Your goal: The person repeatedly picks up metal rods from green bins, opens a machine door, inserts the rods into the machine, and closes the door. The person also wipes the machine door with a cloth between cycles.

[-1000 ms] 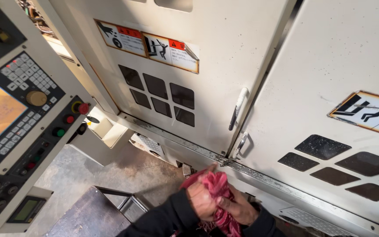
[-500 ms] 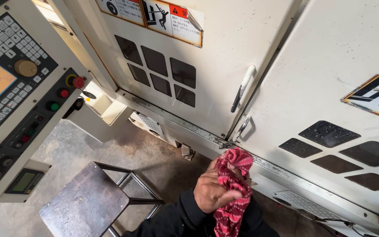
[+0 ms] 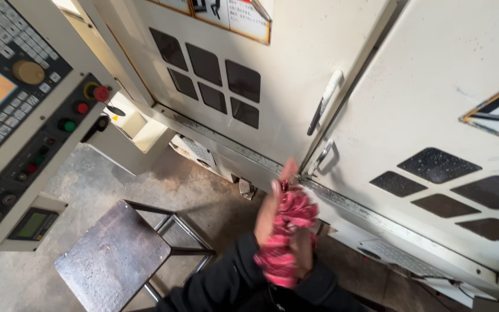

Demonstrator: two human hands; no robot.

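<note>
Red rag at lower centre of frame, bunched between both hands. Left hand flat against the rag's left side, fingers extended upward, fingertips near the machine's rail. Right hand below, curled closed on the rag's lower end. Dark sleeves at bottom edge. Behind: cream machine doors with two handles, dark window panels. Control panel upper left, red button. Metal stool lower left on concrete floor.
</note>
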